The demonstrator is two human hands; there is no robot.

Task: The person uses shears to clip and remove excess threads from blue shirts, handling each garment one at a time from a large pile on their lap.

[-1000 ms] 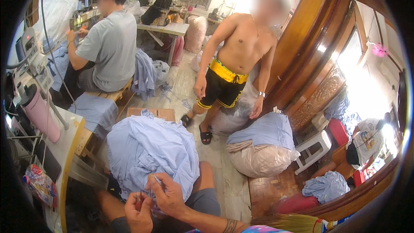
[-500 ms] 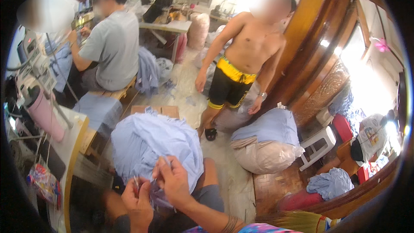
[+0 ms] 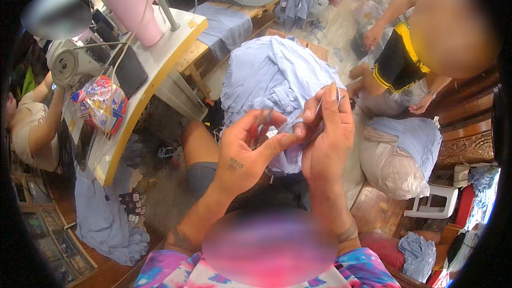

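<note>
Light blue shirt (image 3: pixel 269 74) lay across the lap; left hand (image 3: pixel 246 154) and right hand (image 3: pixel 326 138) both pinched its fabric, fingers closed together.

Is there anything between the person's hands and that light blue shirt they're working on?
Nothing visible does. Both the left hand and the right hand are already on the light blue shirt, pinching a fold of it. A small thin tool sits in the left hand's grip, against the cloth.
</note>
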